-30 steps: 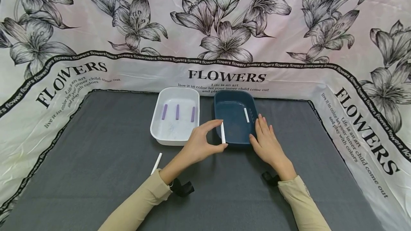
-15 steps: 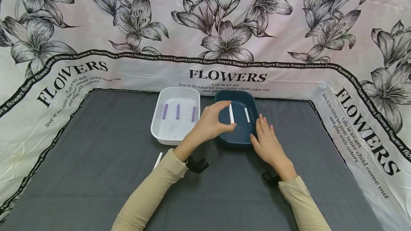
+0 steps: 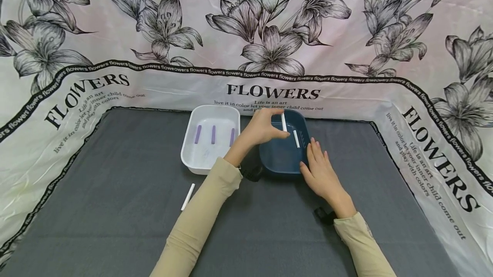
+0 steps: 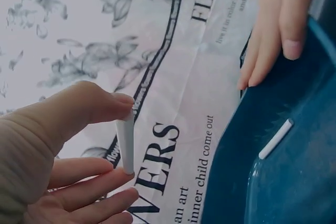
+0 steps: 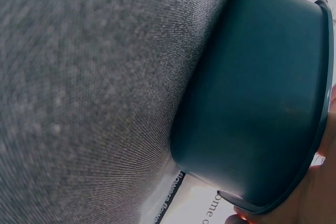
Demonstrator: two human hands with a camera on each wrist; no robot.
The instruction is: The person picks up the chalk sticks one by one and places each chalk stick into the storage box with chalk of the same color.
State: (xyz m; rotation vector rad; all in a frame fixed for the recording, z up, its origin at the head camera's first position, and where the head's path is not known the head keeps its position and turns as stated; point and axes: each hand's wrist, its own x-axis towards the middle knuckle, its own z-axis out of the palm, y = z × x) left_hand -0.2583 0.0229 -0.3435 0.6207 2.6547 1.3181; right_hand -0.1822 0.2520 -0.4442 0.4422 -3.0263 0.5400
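The white stick point(image 3: 284, 122) is slim, straight and plain, leaning slightly towards 11 o'clock; from my head it shows against the 12 o'clock end of the blue tray point(image 3: 281, 157). My left hand point(image 3: 263, 126) pinches it end to end, thumb and fingertip parted by its length. My right hand point(image 3: 320, 168) rests its extended fingers on the tray's 4 o'clock side. A second white stick point(image 3: 296, 139) lies inside, towards 3 o'clock; the white tray point(image 3: 208, 155) stands at 9 o'clock.
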